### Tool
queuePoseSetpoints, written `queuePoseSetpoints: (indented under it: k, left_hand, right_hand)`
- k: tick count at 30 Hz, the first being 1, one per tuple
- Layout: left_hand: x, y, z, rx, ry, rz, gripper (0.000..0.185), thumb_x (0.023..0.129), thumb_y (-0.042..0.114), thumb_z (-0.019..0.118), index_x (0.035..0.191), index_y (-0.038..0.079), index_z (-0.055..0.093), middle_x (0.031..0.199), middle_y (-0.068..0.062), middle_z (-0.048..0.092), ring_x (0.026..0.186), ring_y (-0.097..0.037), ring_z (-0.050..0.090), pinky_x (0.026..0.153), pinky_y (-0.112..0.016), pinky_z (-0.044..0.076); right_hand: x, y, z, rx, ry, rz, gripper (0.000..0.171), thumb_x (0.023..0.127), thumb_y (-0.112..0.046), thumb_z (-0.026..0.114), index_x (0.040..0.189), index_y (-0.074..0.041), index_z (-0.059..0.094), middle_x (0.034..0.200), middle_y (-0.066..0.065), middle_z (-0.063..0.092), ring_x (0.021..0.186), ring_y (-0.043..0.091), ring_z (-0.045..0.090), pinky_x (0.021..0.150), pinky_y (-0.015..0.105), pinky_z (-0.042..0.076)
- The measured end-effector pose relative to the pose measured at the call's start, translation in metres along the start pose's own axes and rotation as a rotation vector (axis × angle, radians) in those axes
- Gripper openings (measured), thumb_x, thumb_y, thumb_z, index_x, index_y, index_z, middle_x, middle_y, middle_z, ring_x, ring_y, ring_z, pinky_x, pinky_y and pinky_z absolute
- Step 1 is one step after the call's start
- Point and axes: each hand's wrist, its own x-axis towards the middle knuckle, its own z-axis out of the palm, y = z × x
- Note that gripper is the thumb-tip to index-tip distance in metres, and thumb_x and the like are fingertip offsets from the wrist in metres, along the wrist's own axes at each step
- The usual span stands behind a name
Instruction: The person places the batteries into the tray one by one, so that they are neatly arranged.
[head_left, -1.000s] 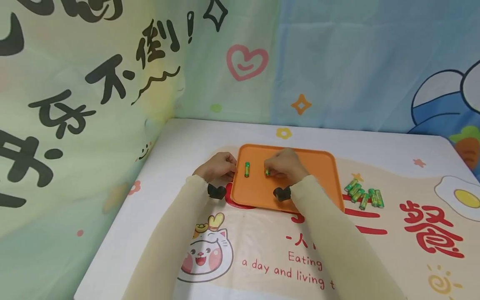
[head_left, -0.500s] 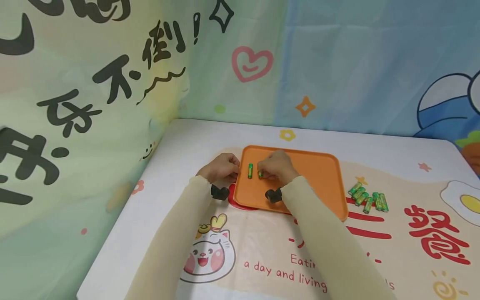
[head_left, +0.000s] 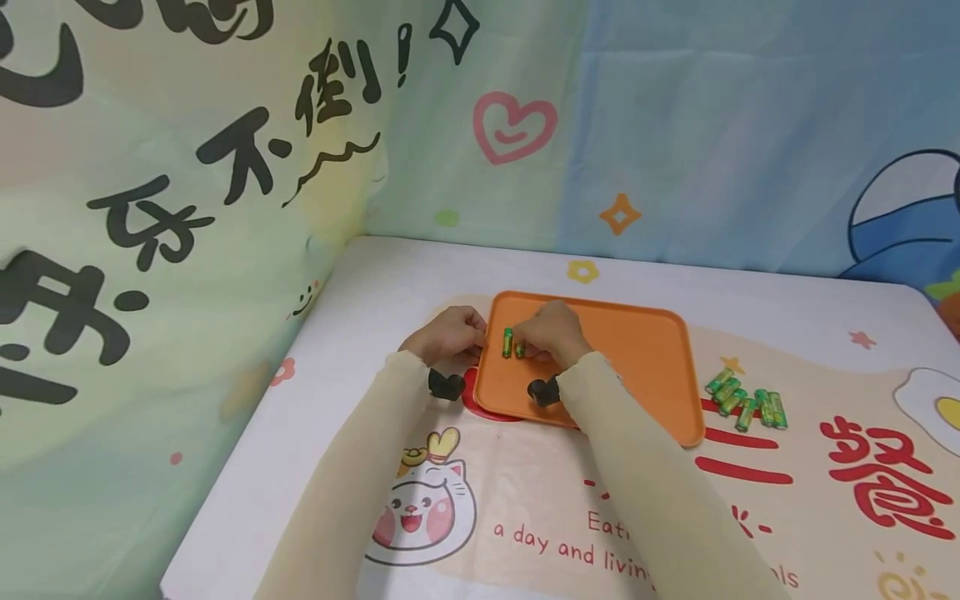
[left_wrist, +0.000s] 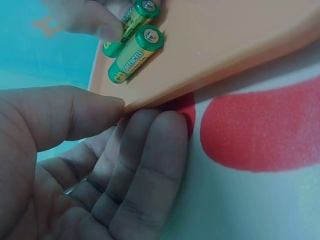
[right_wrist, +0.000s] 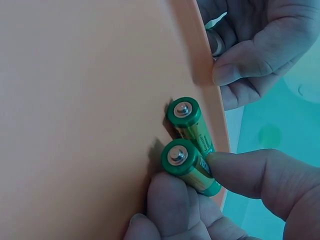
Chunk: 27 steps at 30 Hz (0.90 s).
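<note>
An orange tray (head_left: 645,358) lies on the table. At its left rim my left hand (head_left: 448,333) pinches the edge, the thumb (left_wrist: 95,112) on the rim and the fingers below. One green and gold battery (head_left: 507,342) lies inside the tray near that rim, its button end toward me. Right beside it, my right hand (head_left: 555,333) pinches a second battery (right_wrist: 187,167) between thumb and fingers. The two batteries are side by side, nearly parallel, in the right wrist view; whether they touch I cannot tell.
Several more green batteries (head_left: 742,404) lie loose on the printed tablecloth (head_left: 555,475), right of the tray. A patterned curtain (head_left: 675,125) hangs behind the table and along its left side.
My right hand has carried its battery leftward across the tray, up beside the lying one. My left hand stays at the rim. The head view has shifted slightly.
</note>
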Motion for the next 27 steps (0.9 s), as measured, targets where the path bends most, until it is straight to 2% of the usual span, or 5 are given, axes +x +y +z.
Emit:
queuePoseSetpoints:
  k: [14,27]
  left_hand:
    - [0.0033,-0.0051,0.0013,0.003,-0.001,-0.004,0.012,0.097,0.005,0.062,0.108,-0.001,0.059,0.098,-0.012,0.065,0.079,-0.020,0.067,0.075,-0.029,0.061]
    - [0.0025,-0.0006,-0.0015,0.019,-0.008,-0.015,0.012,0.100,0.006,0.061,0.110,0.000,0.059,0.101,-0.013,0.066,0.081,-0.021,0.068,0.078,-0.031,0.062]
  right_hand:
    - [0.0025,-0.0011,0.0050,-0.071,-0.002,0.031,0.015,0.080,-0.011,0.070,0.067,-0.008,0.063,0.062,0.007,0.065,0.054,0.019,0.061,0.052,0.029,0.054]
    - [0.0017,-0.0045,0.0042,-0.105,0.007,-0.002,0.012,0.081,-0.014,0.071,0.075,-0.005,0.069,0.064,0.007,0.068,0.055,0.019,0.065,0.056,0.030,0.056]
